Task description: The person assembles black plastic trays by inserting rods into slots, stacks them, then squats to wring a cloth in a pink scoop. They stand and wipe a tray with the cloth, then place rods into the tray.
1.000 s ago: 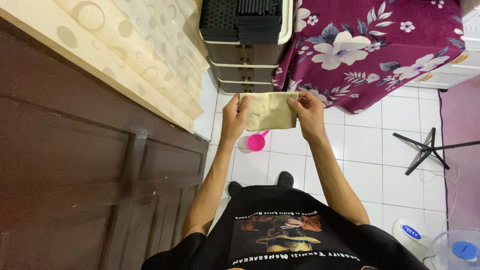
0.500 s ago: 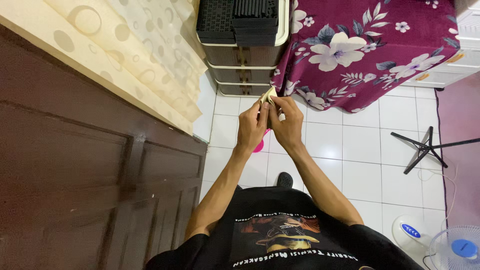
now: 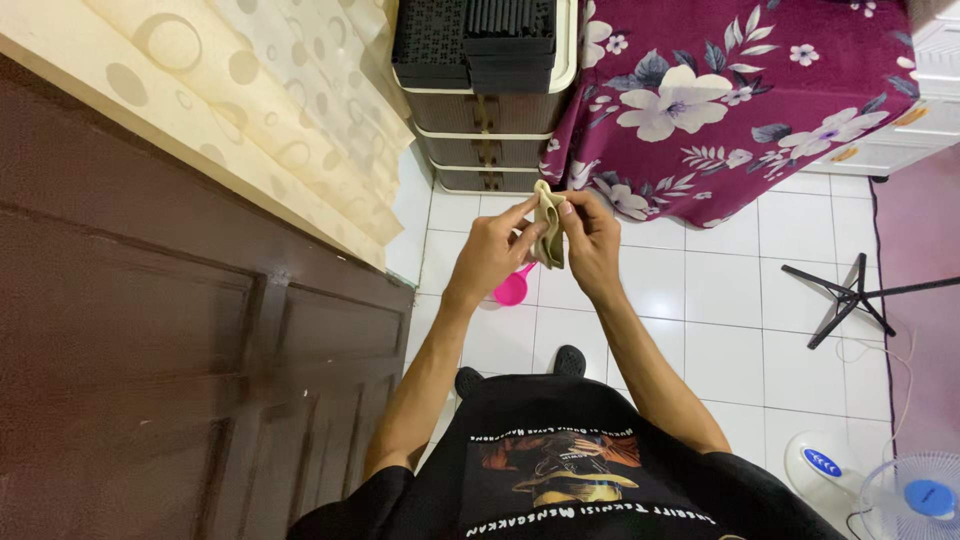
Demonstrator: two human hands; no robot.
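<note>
A small beige folded cloth hangs pinched between both hands at chest height above the floor, its long axis running roughly upright, top edge toward the drawers. The left hand and right hand are pressed close together, fingers clamped on the cloth. Just below them a pink plastic scoop lies on the white tiled floor. Beyond stands a dark plastic drawer unit, beside a maroon flowered fabric. A cream spotted curtain and brown wooden door fill the left; a black stand and a fan sit right
</note>
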